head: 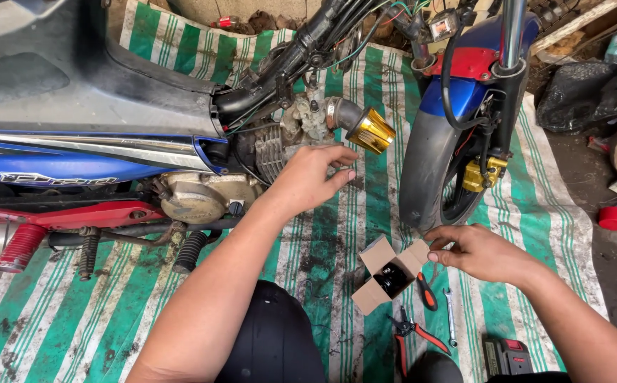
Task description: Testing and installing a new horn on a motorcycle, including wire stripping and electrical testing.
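My left hand [313, 176] reaches toward the motorcycle engine [273, 145], fingers spread just below the gold air filter [369, 130] on the carburettor; it holds nothing that I can see. My right hand [476, 251] hovers over the mat beside an open small cardboard box [376, 291] with a black part inside. Its fingers are loosely curled, touching the box flap. Beside the box lie red-handled pliers [426, 291], a small spanner [450, 315] and cutters [413, 331].
A blue and red motorcycle [81, 142] stands on a green-and-white striped tarp [60, 312]. Its front wheel [429, 163] is at centre right. A black bag [592, 92], a red cap [614, 218] and a battery pack [506, 357] lie around.
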